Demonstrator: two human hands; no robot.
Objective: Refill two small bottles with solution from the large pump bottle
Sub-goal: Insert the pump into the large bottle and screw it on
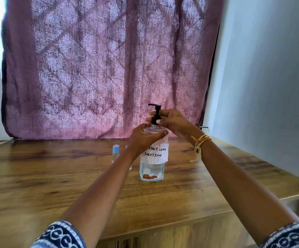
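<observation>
A large clear pump bottle (152, 169) with a white handwritten label reading "contact lens solution" stands upright on the wooden table (55, 185). My left hand (143, 138) wraps around its shoulder. My right hand (172, 122) pinches the collar of the black pump head (156, 111) at the bottle's neck. A small clear bottle with a light blue cap (115, 153) stands just left of the big one, partly behind my left forearm. A second small bottle is almost wholly hidden behind my left wrist; only a sliver of it shows.
A purple patterned curtain (100, 68) hangs behind the table. A pale wall (270, 86) runs along the right side. The table's front edge (180, 222) lies close under my forearms, and its right edge slopes away near the wall.
</observation>
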